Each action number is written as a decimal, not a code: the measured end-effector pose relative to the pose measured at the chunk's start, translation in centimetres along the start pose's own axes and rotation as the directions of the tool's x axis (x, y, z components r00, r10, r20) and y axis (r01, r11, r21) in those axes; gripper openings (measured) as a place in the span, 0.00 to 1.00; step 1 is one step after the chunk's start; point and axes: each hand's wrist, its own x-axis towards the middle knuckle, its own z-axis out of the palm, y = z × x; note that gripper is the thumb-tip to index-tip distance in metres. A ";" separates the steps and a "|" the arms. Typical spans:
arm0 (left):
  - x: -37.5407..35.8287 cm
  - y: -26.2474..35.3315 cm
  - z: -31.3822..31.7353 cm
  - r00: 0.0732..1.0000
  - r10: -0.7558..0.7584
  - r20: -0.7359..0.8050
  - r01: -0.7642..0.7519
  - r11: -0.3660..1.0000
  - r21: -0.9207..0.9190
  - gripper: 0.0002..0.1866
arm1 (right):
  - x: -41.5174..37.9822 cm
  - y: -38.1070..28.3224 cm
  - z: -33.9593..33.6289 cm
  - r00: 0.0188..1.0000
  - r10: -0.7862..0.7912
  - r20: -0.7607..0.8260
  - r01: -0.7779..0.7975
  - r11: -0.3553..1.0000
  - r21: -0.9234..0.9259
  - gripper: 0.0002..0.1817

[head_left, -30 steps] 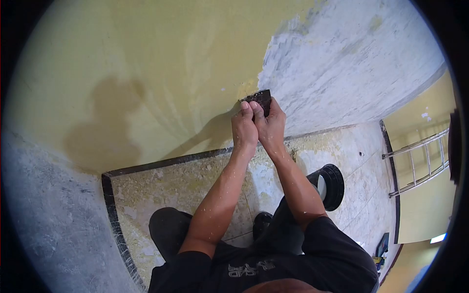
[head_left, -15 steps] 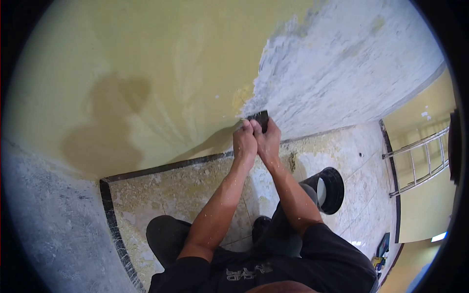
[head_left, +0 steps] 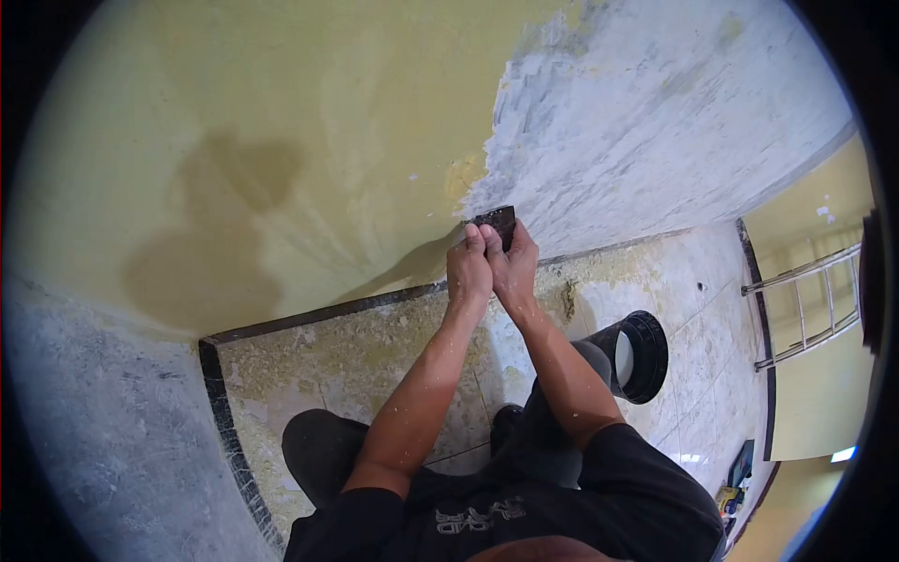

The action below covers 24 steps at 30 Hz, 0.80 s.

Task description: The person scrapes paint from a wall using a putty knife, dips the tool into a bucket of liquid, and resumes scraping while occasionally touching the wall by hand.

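Note:
Both my hands are closed around a dark, flat scraper blade (head_left: 496, 222) against the lower wall. My left hand (head_left: 470, 267) grips its left side, with the thumb on the face. My right hand (head_left: 514, 267) holds the right side, close against the left. The blade meets the boundary between yellow paint (head_left: 375, 122) and the bared grey-white wall (head_left: 637, 122). Pale flecks cling to both forearms. The fingers behind the blade are hidden, and so is any handle.
Yellow paint chips (head_left: 346, 347) litter the tiled floor along the dark baseboard (head_left: 328, 311). A black bucket (head_left: 653, 358) with pale contents stands by my right knee. At the right, a metal ladder (head_left: 815, 272) leans at the other wall. Small items (head_left: 732, 492) lie at lower right.
The blade has shifted slightly up, and more of its face shows between my hands. Both hands keep their hold, and the view has moved a little.

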 end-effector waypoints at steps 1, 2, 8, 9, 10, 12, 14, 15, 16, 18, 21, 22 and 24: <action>-0.6 2.9 -0.5 0.999 -0.025 -0.039 0.027 0.999 0.037 0.30 | 0.4 -1.0 0.3 1.000 -0.002 0.001 0.002 1.000 0.000 0.12; 1.1 2.9 -1.7 0.984 -0.090 0.154 0.089 0.996 0.013 0.29 | 1.4 -3.0 0.6 0.999 -0.028 0.019 0.030 0.995 -0.099 0.12; 0.6 -1.6 -1.1 0.981 -0.144 0.130 0.146 0.989 -0.006 0.30 | -0.3 -2.5 0.4 0.999 0.039 0.001 -0.039 0.998 -0.052 0.14; 0.8 -2.2 -1.2 0.981 -0.144 0.131 0.146 0.989 -0.008 0.30 | -0.3 -1.7 0.2 0.999 0.036 0.000 -0.036 0.998 -0.054 0.14; 1.4 -0.3 -1.9 0.951 -0.211 0.228 0.218 0.976 -0.006 0.27 | 0.3 -3.1 0.5 1.000 -0.001 0.014 0.003 0.990 -0.144 0.14; 2.5 3.5 -3.7 0.883 -0.274 0.380 0.299 0.954 -0.006 0.25 | 1.3 -6.7 1.4 0.999 -0.011 0.051 0.019 0.984 -0.177 0.15; 2.1 2.3 -3.6 0.901 -0.252 0.352 0.276 0.961 -0.021 0.25 | 0.7 -6.2 1.1 0.999 0.001 0.049 0.009 0.979 -0.203 0.15; 1.9 1.9 -3.1 0.916 -0.221 0.334 0.246 0.969 -0.035 0.25 | 0.5 -5.7 0.9 0.999 0.005 0.035 0.004 0.973 -0.230 0.14; 1.3 2.0 -2.8 0.927 -0.221 0.302 0.214 0.975 0.058 0.25 | 0.0 -4.4 0.6 0.999 0.038 0.002 -0.037 0.983 -0.179 0.14; 0.6 2.2 -2.4 0.965 -0.126 0.230 0.112 0.991 0.073 0.28 | -0.2 -3.6 0.5 0.999 0.031 0.007 -0.030 0.986 -0.163 0.14; 2.3 3.3 -3.4 0.943 -0.094 0.318 0.071 0.994 0.082 0.32 | 1.2 -6.2 1.6 0.998 0.053 0.020 -0.051 0.997 -0.061 0.14; 2.3 4.2 -3.7 0.940 -0.104 0.325 0.078 0.993 0.092 0.32 | 1.6 -7.2 1.9 0.998 0.059 0.036 -0.060 0.998 0.027 0.14; 2.4 3.4 -3.5 0.926 -0.127 0.356 0.089 0.988 0.123 0.32 | 0.5 -4.9 1.2 0.998 0.063 0.014 -0.062 0.997 -0.051 0.13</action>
